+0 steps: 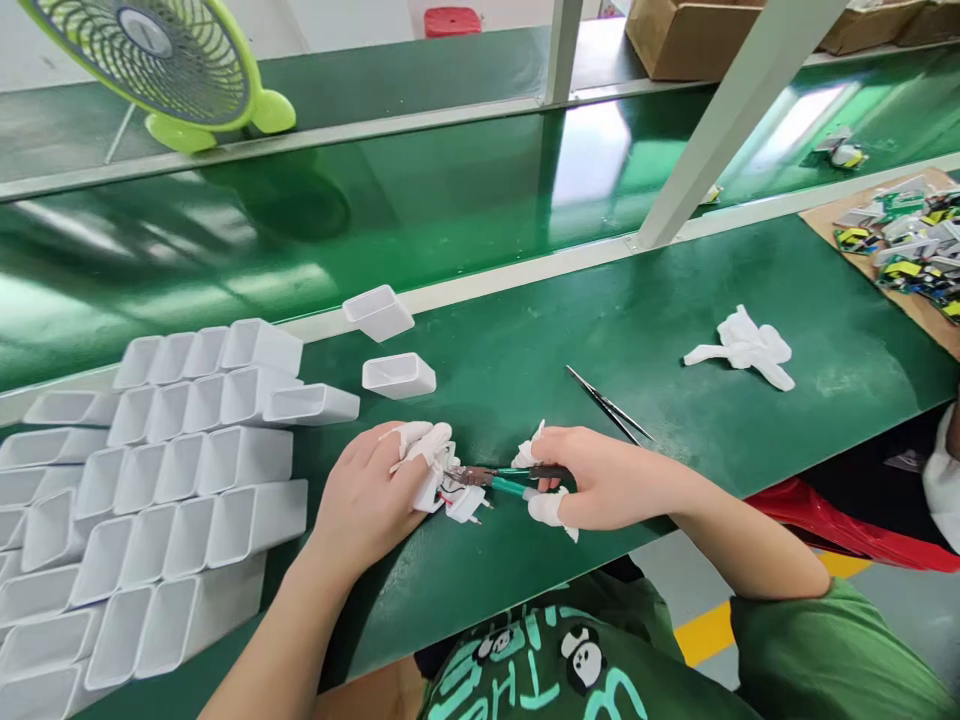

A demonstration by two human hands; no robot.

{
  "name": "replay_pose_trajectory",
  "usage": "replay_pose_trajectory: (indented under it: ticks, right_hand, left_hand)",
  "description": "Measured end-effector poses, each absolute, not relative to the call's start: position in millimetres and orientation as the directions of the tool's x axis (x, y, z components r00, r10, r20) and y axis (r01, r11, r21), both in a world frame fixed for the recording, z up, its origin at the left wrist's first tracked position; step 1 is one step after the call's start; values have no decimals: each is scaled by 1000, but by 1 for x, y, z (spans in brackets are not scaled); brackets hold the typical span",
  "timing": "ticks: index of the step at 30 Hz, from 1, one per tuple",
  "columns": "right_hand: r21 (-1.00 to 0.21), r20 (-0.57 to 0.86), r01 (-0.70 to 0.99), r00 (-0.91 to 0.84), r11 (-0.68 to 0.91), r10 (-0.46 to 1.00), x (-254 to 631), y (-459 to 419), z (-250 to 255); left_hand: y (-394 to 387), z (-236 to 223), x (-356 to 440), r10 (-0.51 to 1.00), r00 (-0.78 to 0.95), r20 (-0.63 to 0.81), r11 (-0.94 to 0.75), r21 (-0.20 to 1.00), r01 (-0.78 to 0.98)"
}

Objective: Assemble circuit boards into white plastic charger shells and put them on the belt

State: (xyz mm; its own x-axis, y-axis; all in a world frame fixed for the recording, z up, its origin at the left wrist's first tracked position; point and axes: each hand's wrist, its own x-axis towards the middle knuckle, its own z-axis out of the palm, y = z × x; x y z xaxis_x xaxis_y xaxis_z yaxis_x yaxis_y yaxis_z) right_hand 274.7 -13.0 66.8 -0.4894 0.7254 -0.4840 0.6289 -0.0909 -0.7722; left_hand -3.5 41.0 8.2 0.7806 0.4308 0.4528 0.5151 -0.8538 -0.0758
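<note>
My left hand (386, 475), its fingertips in white finger covers, grips a white plug housing (429, 492) low over the green bench. A white plug piece with two metal pins (465, 503) sits beside it, with thin red and dark wires between them. My right hand (577, 480) is closed round the green and black handles of a pair of pliers (510, 485). The pliers' jaws reach the wires at the housing; whether they bite on one I cannot tell. Tweezers (609, 403) lie on the bench just beyond my right hand.
Rows of white open-ended cases (187, 470) fill the left side, and two single cases (399, 375) lie nearer the middle. White finger covers (742, 348) lie to the right. Circuit boards (911, 240) are heaped on cardboard at far right. A green fan (157, 60) stands beyond the belt (450, 190).
</note>
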Motion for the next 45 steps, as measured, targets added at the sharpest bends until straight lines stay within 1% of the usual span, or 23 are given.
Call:
replay_pose_trajectory:
  ticks: [6, 11, 15, 19, 22, 24, 26, 28, 32, 38, 45]
  right_hand:
    - [-790, -445, 613, -542, -27, 713, 278, -16, 73]
    - [-766, -381, 641, -522, 56, 763, 275, -24, 69]
    - [-703, -403, 710, -451, 46, 796, 272, -27, 65]
    - [-623, -407, 774, -448, 117, 796, 270, -27, 67]
    - [-524, -453, 835, -440, 168, 775, 266, -24, 71]
    - [-493, -472, 851, -436, 181, 766, 264, -23, 72]
    - [-512, -474, 844, -434, 161, 766, 264, -23, 72]
    - [-557, -455, 821, -429, 126, 780, 265, -24, 69]
    - [-614, -410, 784, -417, 92, 811, 268, -25, 66]
    - [-601, -459, 796, -413, 67, 787, 265, -23, 66]
    - [-562, -449, 809, -472, 171, 758, 261, -23, 69]
  left_hand:
    - [38, 6, -4, 423, 791, 442, -856, -90, 509]
    - [38, 5, -1, 436, 779, 451, -852, -72, 518]
    - [38, 5, 2, 434, 773, 462, -852, -67, 519]
    - [38, 6, 3, 410, 785, 464, -862, -86, 500]
    - [38, 7, 4, 404, 789, 463, -863, -92, 496]
    - [38, 8, 4, 406, 791, 458, -861, -99, 499]
    - [37, 8, 5, 410, 793, 452, -857, -107, 504]
    - [37, 7, 5, 417, 792, 447, -852, -111, 511]
    - [36, 7, 7, 431, 789, 437, -852, -91, 516]
    - [36, 13, 7, 471, 821, 324, -860, -37, 508]
    - [26, 40, 9, 531, 844, 78, -847, 18, 531]
